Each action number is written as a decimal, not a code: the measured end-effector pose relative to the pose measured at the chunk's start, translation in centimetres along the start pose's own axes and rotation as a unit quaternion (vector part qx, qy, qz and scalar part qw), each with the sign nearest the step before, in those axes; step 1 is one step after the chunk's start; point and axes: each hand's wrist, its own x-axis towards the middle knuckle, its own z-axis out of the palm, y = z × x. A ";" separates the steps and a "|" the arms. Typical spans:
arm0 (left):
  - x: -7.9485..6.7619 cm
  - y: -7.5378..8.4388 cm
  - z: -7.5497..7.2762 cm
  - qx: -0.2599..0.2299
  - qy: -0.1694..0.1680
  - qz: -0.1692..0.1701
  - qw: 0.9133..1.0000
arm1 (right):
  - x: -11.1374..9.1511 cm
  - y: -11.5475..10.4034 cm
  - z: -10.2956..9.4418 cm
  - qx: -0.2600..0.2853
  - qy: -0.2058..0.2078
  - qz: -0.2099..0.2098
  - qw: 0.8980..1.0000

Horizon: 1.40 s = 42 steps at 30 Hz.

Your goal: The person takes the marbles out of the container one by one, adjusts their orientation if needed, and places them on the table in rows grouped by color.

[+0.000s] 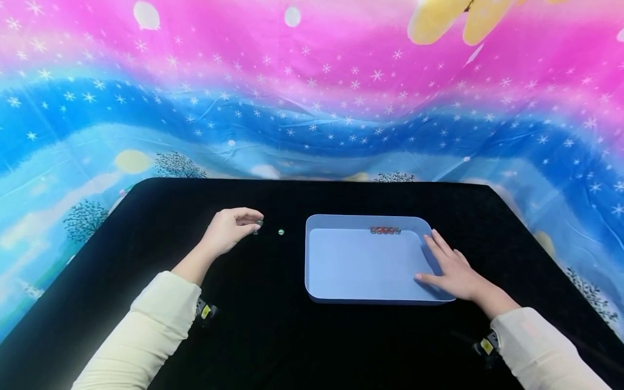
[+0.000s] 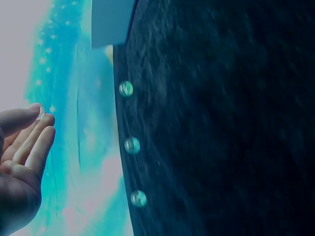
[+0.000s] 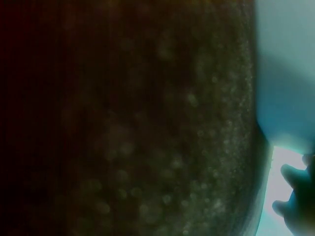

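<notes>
My left hand (image 1: 229, 230) pinches a small clear glass marble (image 2: 41, 113) between thumb and fingertips, held above the black cloth left of the tray. A green-striped marble (image 1: 281, 232) lies on the cloth between that hand and the tray. The left wrist view has two more loose marbles in line with it, a middle one (image 2: 132, 145) and a nearer one (image 2: 139, 198). My right hand (image 1: 453, 271) rests with spread fingers on the right rim of the blue-grey tray (image 1: 361, 298). Several reddish and dark marbles (image 1: 385, 231) sit in a row along the tray's back wall.
A black cloth (image 1: 253, 336) covers the table. Behind it hangs a pink and blue backdrop (image 1: 312, 108) with snowflakes and trees. Dark wrist devices are strapped at the left cuff (image 1: 206, 311) and the right cuff (image 1: 487, 345).
</notes>
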 end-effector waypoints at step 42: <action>-1.2 -7.2 -6.0 0.112 0.087 -0.075 0.987 | 0.2 0.4 0.2 -0.001 0.001 -0.001 1.000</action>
